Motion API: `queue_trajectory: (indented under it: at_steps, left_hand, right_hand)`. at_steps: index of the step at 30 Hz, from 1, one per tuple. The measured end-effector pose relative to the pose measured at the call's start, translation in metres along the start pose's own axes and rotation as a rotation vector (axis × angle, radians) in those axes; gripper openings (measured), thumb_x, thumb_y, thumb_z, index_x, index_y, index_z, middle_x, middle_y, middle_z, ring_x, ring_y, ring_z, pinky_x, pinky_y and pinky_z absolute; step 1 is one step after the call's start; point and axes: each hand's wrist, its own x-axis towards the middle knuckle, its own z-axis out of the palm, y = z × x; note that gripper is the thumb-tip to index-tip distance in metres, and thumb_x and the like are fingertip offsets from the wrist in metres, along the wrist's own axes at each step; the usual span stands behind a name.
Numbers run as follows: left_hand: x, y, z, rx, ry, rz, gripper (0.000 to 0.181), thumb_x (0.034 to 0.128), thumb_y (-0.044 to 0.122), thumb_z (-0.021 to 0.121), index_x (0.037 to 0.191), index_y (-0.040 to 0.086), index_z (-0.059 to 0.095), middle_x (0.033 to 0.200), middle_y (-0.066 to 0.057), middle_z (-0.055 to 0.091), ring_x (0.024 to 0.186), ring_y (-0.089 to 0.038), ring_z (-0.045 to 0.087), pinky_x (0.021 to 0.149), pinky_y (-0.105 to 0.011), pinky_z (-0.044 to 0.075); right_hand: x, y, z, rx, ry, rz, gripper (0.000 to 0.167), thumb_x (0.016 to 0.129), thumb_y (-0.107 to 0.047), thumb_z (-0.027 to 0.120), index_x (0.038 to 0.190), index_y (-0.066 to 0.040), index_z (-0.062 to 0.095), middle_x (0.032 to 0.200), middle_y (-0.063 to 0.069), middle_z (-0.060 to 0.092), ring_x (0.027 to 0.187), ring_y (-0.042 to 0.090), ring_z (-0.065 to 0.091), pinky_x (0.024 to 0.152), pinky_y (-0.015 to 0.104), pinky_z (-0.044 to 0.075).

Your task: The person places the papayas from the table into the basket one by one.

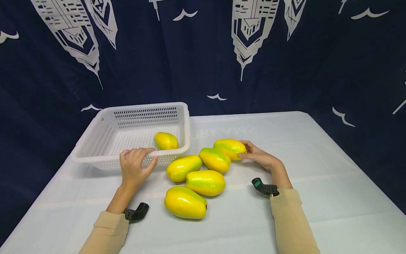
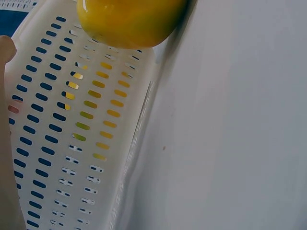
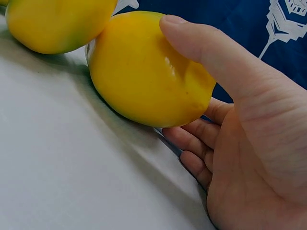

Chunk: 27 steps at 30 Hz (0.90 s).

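Note:
My left hand (image 1: 135,167) grips the near rim of a white plastic basket (image 1: 85,157), fingers over the edge and thumb in front. Inside the basket, at its right end, lies a yellow-green papaya (image 1: 166,141). My right hand (image 1: 258,157) holds the farthest right papaya (image 1: 229,148) by its end. In the right wrist view, the thumb lies on this papaya (image 3: 144,72) and the other fingers reach behind and under it. Beside it on the table is another papaya (image 1: 215,160). The left wrist view shows the perforated basket wall (image 2: 53,115) and part of a papaya (image 2: 129,21).
More papayas lie between the hands: one (image 1: 184,168) near the basket, one (image 1: 205,182) in the middle and one (image 1: 185,203) closest to me. A white cloth covers the table (image 1: 333,197). Behind it hangs a dark blue curtain (image 1: 196,60) with white prints.

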Motion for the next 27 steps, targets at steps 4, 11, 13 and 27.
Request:
queue_trajectory:
  at_steps: [4, 11, 13, 27]
  left_hand:
    - [-0.0009, 0.0006, -0.0006, -0.003, -0.005, -0.004, 0.035, 0.0818, 0.04, 0.051, 0.087, 0.009, 0.066, 0.076, -0.009, 0.067, 0.069, -0.027, 0.056, 0.077, -0.046, 0.029]
    - [-0.0003, 0.0011, -0.0011, -0.012, -0.006, -0.008, 0.034, 0.0814, 0.038, 0.052, 0.087, 0.008, 0.066, 0.077, -0.009, 0.067, 0.07, -0.027, 0.056, 0.077, -0.046, 0.028]
    - [0.0, 0.0011, -0.001, -0.014, -0.006, -0.007, 0.033, 0.0814, 0.038, 0.052, 0.087, 0.009, 0.066, 0.077, -0.009, 0.067, 0.07, -0.027, 0.056, 0.077, -0.046, 0.028]
    - [0.0001, 0.0007, -0.001, -0.008, -0.006, 0.0, 0.036, 0.0827, 0.041, 0.051, 0.087, 0.008, 0.066, 0.076, -0.009, 0.067, 0.068, -0.027, 0.056, 0.077, -0.046, 0.028]
  right_hand:
    - [0.0006, 0.0, 0.001, -0.013, 0.005, 0.014, 0.074, 0.085, -0.032, 0.058, 0.141, -0.009, 0.015, 0.147, 0.016, 0.023, 0.138, 0.034, 0.015, 0.11, 0.056, 0.008]
    - [0.0002, -0.0017, 0.0024, -0.025, 0.038, 0.027, 0.072, 0.085, -0.034, 0.058, 0.141, -0.01, 0.019, 0.144, 0.015, 0.029, 0.135, 0.033, 0.022, 0.11, 0.056, 0.009]
    - [-0.0002, -0.0015, 0.0022, -0.022, 0.048, 0.028, 0.071, 0.085, -0.033, 0.058, 0.14, -0.01, 0.02, 0.143, 0.015, 0.03, 0.134, 0.033, 0.025, 0.11, 0.055, 0.011]
    - [-0.0049, -0.0029, 0.0016, 0.024, 0.124, -0.035, 0.06, 0.088, -0.031, 0.055, 0.139, -0.017, 0.028, 0.145, 0.014, 0.03, 0.136, 0.034, 0.021, 0.108, 0.059, 0.006]
